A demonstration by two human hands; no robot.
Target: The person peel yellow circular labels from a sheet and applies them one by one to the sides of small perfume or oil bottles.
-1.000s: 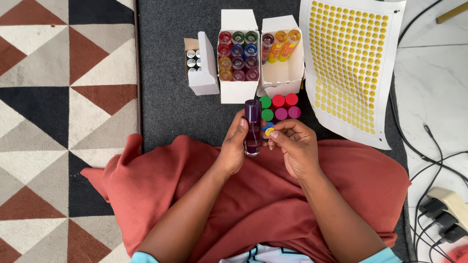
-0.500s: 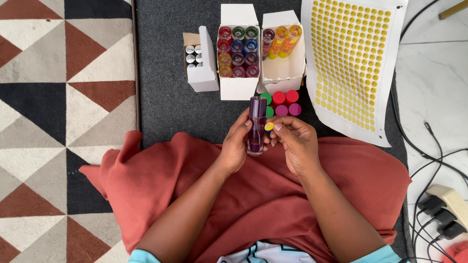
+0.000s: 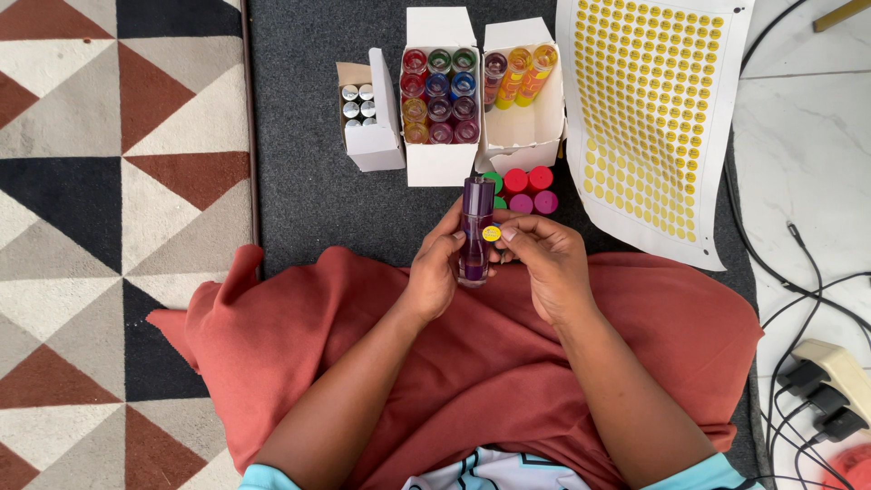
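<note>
— Left hand (image 3: 435, 272)?
— Wrapped around a purple bottle (image 3: 475, 231), held upright above the lap, over red cloth (image 3: 472, 363).
— Right hand (image 3: 544, 263)?
— Fingertips pinched on a small yellow sticker (image 3: 491, 233), pressed against the bottle's side, near mid-height.
— Behind the bottle?
— Loose bottles (image 3: 528, 186) with green, red and pink caps, standing on the grey mat (image 3: 308, 181), just in front of the boxes.
— Boxes?
— Three white ones, open, side by side toward the mat's far edge. Middle box (image 3: 440, 100) packed with capped bottles in mixed colours. Right box (image 3: 519, 95) holding a few, purple, yellow and orange, lying along its far wall. Small box (image 3: 367, 113) on the left, filled with silver-topped vials.
— Right of the boxes?
— Sticker sheet (image 3: 653, 118), white, covered in rows of yellow dots, lying partly on the mat, partly on the pale floor (image 3: 807, 154).
— Elsewhere?
— Patterned rug (image 3: 109, 227) along the mat's left edge, triangles in red, black and cream. Black cables (image 3: 780, 272) across the floor on the right, leading to a power strip (image 3: 830, 386) near the lower right corner.
</note>
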